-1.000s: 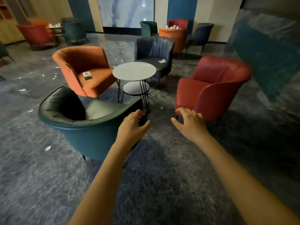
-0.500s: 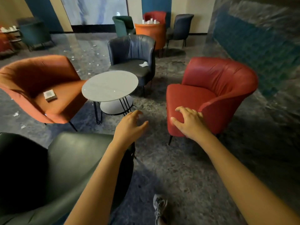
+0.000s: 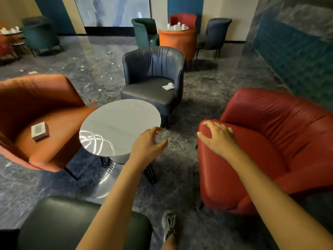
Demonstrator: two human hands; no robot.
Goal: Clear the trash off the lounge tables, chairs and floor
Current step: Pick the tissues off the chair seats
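1. Straight ahead past the round bench (image 3: 119, 121), a crumpled white tissue (image 3: 168, 86) sits on the right side of the dark grey chair (image 3: 153, 69) seat, close to the armrest. That's my guess for the next grab.
2. Left hand (image 3: 147, 143) hovers over the near right edge of the bench, fingers loose and spread, holding nothing. Right hand (image 3: 218, 136) is the same deal, empty and relaxed, over the front corner of the red chair (image 3: 273, 141). Can't tell if it actually touches the cushion.
3. Key bit: the tissue lies far from both hands, beyond the bench and roughly between them, a bit closer to the left hand. Its longer side runs roughly left to right.
4. Other trash: a small white box (image 3: 39, 130) on the orange chair (image 3: 36, 94) seat, well left of the left hand across the bench, plus paper scraps (image 3: 82, 68) and a colourful wrapper (image 3: 93, 100) on the floor (image 3: 207, 91) further back on the left.
5. Writing: nothing readable. Box face shows only a grey patch, and the wrapper print is too small.
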